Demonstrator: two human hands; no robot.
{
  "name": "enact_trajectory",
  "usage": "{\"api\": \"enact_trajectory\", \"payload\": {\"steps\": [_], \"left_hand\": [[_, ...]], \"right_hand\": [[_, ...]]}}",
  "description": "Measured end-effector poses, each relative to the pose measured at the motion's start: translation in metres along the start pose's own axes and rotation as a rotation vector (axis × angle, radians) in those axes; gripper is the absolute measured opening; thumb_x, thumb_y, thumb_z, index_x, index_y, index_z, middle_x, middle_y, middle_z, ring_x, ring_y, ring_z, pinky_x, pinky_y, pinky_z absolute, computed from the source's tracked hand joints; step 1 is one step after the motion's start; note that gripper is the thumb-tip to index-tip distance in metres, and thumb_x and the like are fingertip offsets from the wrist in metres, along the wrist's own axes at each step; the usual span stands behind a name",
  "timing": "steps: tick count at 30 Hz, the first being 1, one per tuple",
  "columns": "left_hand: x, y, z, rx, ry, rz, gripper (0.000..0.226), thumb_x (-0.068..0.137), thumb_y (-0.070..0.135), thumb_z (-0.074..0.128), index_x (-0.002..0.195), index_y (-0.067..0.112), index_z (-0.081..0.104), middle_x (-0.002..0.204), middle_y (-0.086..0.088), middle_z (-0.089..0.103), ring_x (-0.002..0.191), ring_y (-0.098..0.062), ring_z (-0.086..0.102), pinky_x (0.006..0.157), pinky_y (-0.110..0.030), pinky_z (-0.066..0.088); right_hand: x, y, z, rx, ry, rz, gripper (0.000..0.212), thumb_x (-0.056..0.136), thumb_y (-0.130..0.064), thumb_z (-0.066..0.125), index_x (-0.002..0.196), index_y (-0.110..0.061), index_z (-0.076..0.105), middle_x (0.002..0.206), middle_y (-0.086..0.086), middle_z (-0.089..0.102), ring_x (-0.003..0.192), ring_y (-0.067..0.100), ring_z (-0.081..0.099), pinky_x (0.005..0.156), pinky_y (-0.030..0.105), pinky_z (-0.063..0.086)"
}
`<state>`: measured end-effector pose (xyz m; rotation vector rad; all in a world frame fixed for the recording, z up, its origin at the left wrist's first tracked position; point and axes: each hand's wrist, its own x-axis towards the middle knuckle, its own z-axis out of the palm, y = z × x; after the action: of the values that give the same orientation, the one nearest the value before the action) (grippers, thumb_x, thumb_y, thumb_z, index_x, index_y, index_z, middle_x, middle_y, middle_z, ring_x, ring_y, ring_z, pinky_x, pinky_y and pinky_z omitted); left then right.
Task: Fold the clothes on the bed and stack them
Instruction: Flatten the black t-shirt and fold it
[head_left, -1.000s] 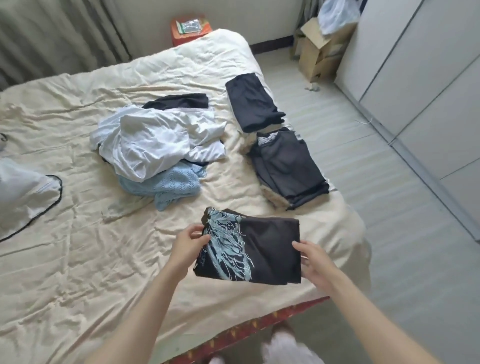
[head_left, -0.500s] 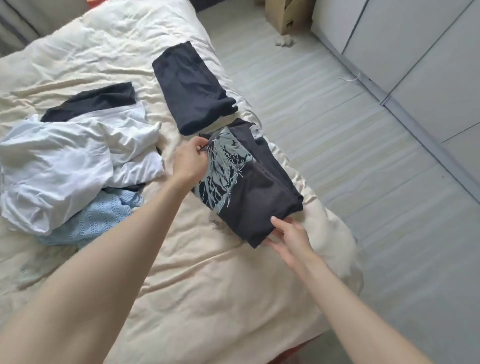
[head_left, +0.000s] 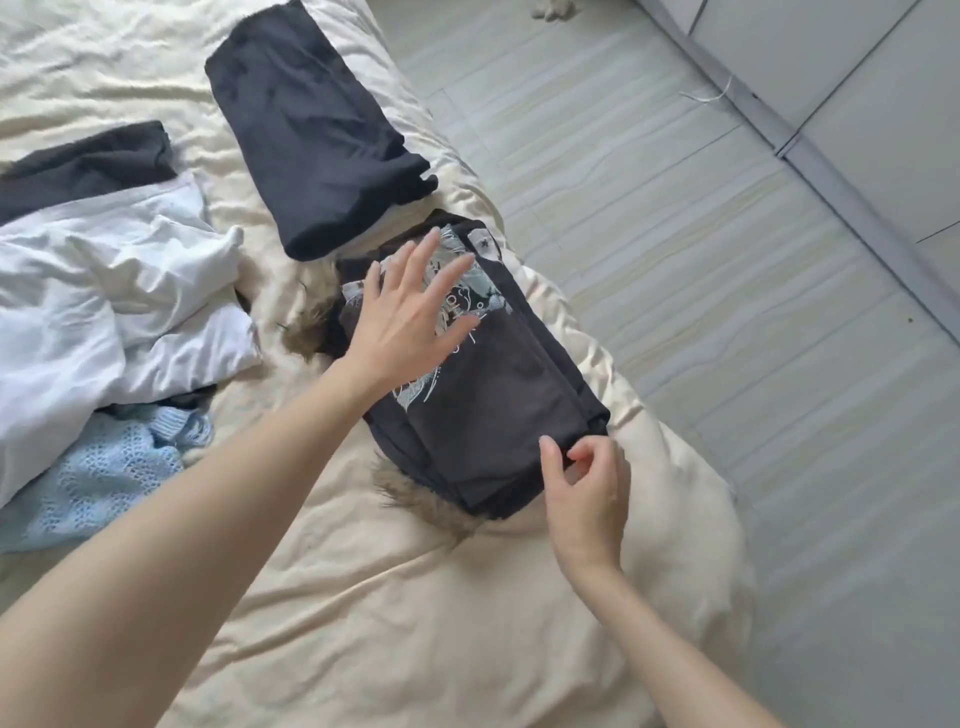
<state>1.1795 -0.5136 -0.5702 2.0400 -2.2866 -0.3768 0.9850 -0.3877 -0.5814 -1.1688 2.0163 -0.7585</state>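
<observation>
Printed black shirt (head_left: 498, 395) lies folded atop the stack; left hand (head_left: 410, 317) presses flat, fingers spread; right hand (head_left: 587, 483) pinches its near corner; next, take the white garment (head_left: 104, 291)

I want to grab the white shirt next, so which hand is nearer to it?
Left. The left hand lies flat on the printed shirt, just right of the white shirt. The right hand is farther off, at the stack's near corner.
</observation>
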Motion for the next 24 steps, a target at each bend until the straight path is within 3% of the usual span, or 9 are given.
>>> {"api": "enact_trajectory", "payload": {"steps": [2,5,8,11,15,17,19,21,24], "left_hand": [[-0.001,-0.003,0.009,0.041,-0.078,0.062,0.067,0.090,0.059,0.042,0.149,0.037,0.018,0.160,-0.002,-0.002,0.147,-0.028,-0.003,0.114,-0.058,0.002],[0.006,-0.006,0.019,0.085,-0.153,0.032,0.073,0.087,0.069,0.033,0.149,0.043,0.005,0.160,0.002,-0.013,0.146,-0.025,-0.015,0.111,-0.063,-0.008],[0.012,-0.006,0.029,0.139,-0.182,-0.002,0.074,0.084,0.074,0.022,0.148,0.046,-0.002,0.159,0.003,-0.017,0.145,-0.023,-0.018,0.109,-0.062,-0.013],[0.014,-0.005,0.037,0.160,-0.206,-0.020,0.073,0.083,0.075,0.016,0.147,0.047,-0.006,0.158,0.003,-0.018,0.145,-0.023,-0.019,0.108,-0.061,-0.015],[0.003,-0.001,0.038,0.101,-0.184,-0.062,0.068,0.090,0.066,0.021,0.148,0.043,-0.003,0.159,0.003,-0.015,0.145,-0.023,-0.017,0.109,-0.058,-0.015],[-0.018,0.004,0.037,0.066,-0.159,-0.068,0.066,0.093,0.061,0.025,0.150,0.040,0.001,0.160,0.002,-0.012,0.146,-0.023,-0.014,0.111,-0.057,-0.013],[-0.050,0.007,0.035,0.029,-0.157,-0.085,0.064,0.095,0.055,0.031,0.150,0.038,0.005,0.160,0.002,-0.010,0.146,-0.023,-0.013,0.112,-0.057,-0.010],[-0.087,0.003,0.033,-0.011,-0.173,-0.148,0.064,0.095,0.052,0.035,0.150,0.038,0.007,0.160,0.002,-0.011,0.146,-0.022,-0.015,0.112,-0.058,-0.008],[-0.144,-0.016,0.029,-0.130,-0.145,-0.329,0.065,0.095,0.047,0.041,0.150,0.038,0.006,0.159,0.004,-0.014,0.145,-0.021,-0.017,0.113,-0.056,-0.005]], "right_hand": [[0.006,-0.002,-0.001,-0.222,0.042,-0.524,0.016,0.084,-0.028,0.059,0.086,-0.012,0.062,0.087,0.002,0.059,0.084,0.020,0.049,0.076,0.031,0.037],[0.025,-0.005,0.008,-0.534,-0.075,-0.876,0.035,0.080,-0.027,0.063,0.111,-0.012,0.068,0.118,0.014,0.063,0.112,0.030,0.057,0.092,0.045,0.048],[0.038,-0.001,0.015,-0.733,-0.231,-0.829,0.058,0.072,-0.032,0.078,0.125,-0.015,0.063,0.135,0.016,0.054,0.124,0.033,0.053,0.097,0.052,0.046],[0.044,0.002,0.018,-0.827,-0.351,-0.746,0.063,0.077,-0.038,0.074,0.134,-0.018,0.054,0.143,0.013,0.046,0.131,0.030,0.046,0.102,0.052,0.041],[0.049,0.003,0.020,-0.920,-0.551,-0.676,0.064,0.098,-0.045,0.036,0.152,-0.027,0.005,0.160,0.005,-0.005,0.147,0.024,-0.003,0.117,0.047,-0.002],[0.047,-0.001,0.017,-0.941,-0.573,-0.661,0.065,0.099,-0.046,0.031,0.152,-0.028,-0.003,0.159,0.004,-0.013,0.147,0.022,-0.011,0.116,0.046,-0.009],[0.039,-0.009,0.011,-0.940,-0.587,-0.654,0.065,0.099,-0.046,0.032,0.152,-0.027,-0.001,0.159,0.006,-0.011,0.147,0.024,-0.010,0.116,0.046,-0.009],[0.024,-0.021,0.006,-0.883,-0.595,-0.699,0.065,0.097,-0.041,0.043,0.152,-0.021,0.015,0.159,0.011,0.004,0.147,0.028,0.002,0.117,0.047,-0.001],[-0.007,-0.033,0.010,-0.759,-0.532,-0.839,0.062,0.075,-0.024,0.079,0.129,-0.005,0.057,0.136,0.022,0.051,0.127,0.038,0.048,0.103,0.057,0.035]]}}
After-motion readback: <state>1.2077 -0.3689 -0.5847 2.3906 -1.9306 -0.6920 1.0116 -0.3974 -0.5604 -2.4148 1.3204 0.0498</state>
